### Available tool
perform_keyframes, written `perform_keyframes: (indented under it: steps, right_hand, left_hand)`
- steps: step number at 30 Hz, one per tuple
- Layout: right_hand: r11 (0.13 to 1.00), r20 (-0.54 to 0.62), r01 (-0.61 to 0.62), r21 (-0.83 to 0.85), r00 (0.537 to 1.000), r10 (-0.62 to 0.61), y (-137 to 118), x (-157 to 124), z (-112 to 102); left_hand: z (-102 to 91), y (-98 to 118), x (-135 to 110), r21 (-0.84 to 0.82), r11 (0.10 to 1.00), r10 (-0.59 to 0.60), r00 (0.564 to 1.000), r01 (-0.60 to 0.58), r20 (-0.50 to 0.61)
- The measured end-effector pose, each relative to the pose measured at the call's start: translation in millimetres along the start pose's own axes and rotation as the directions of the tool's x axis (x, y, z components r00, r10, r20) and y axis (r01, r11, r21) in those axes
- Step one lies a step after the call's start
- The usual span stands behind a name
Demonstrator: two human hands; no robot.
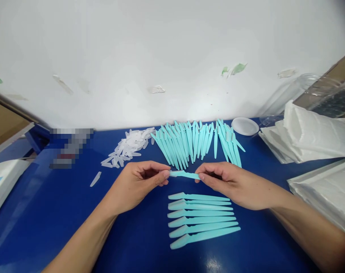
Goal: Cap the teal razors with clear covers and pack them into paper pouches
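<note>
A turquoise eyebrow razor [191,175] is stretched level between my two hands, above the blue table. My left hand [142,182] pinches the clear blade cover [173,173] at the razor's blade end. The handle is gripped by my right hand [228,182], between thumb and fingers; the rest of the handle is hidden in it. Below the hands lies a neat row of several razors [201,220], blade ends to the left. Beyond them spreads a pile of turquoise razors [186,142]. Left of that is a heap of loose translucent blade covers [135,142].
One loose cover [95,179] lies apart on the blue table [76,212]. A round white lid [245,126] stands near the wall. White padded pouches [311,132] are stacked at right. A white device [6,182] sits at the left edge, near a cardboard box [6,121].
</note>
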State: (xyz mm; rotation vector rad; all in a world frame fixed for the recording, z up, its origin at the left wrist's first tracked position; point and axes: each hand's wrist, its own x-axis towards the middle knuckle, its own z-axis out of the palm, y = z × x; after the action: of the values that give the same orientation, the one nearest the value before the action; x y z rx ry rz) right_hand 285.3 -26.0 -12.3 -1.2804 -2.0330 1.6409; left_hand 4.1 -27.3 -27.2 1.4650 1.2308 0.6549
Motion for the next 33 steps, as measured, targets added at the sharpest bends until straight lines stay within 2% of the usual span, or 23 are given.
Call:
perform_keyframes:
  steps: [4, 6, 9, 11, 13, 17, 21, 26, 31, 33]
  right_hand:
    - [1.0, -0.005, 0.002, -0.007, 1.0, -0.002, -3, 0, 1]
    - [1.0, 0.001, -0.001, -0.011, 1.0, 0.001, -2, 0, 0]
    - [1.0, -0.002, 0.0, -0.003, 1.0, 0.0, 0, 0, -2]
    - [1.0, -0.022, 0.001, -0.006, 1.0, -0.002, 1, -1, -4]
    - [1.0, -0.035, 0.004, -0.015, 0.999, -0.005, 2, -1, -5]
    - [1.0, -0.014, 0.019, -0.009, 1.0, -0.019, 0, -1, -4]
    - [1.0, -0.013, 0.016, -0.027, 1.0, -0.016, -1, -1, -3]
    - [1.0, -0.007, 0.007, -0.015, 1.0, -0.007, -3, -2, -2]
    - [0.999, -0.012, 0.01, -0.036, 1.0, -0.011, -1, -1, -2]
    - [0.999, -0.019, 0.017, -0.052, 1.0, -0.018, 1, 0, -2]
  left_hand:
    - [12.7, 2, 0, 0.031, 0.999, 0.043, 0.999, -0.044, 0.017]
    - [9.6, 4, -1, 0.127, 0.983, 0.133, 0.991, -0.133, 0.014]
    - [-5.6, 6, -2, 0.268, 0.933, 0.249, 0.969, -0.239, -0.001]
    - [-16.2, 7, -3, 0.261, 0.947, 0.209, 0.976, -0.186, -0.064]
    - [-21.4, 7, -2, 0.187, 0.978, 0.109, 0.988, -0.088, -0.11]
    - [-11.5, 8, 1, 0.054, 0.998, -0.015, 0.999, 0.017, -0.034]
    - [-1.5, 8, 2, 0.025, 0.998, -0.055, 0.998, 0.055, 0.009]
    - [-12.0, 4, -2, -0.018, 1.0, -0.025, 0.995, 0.024, -0.092]
    - [-10.3, 9, -3, 0.06, 0.996, -0.062, 0.998, 0.061, 0.002]
    - [-9.7, 11, -2, 0.077, 0.996, -0.054, 0.998, 0.055, -0.006]
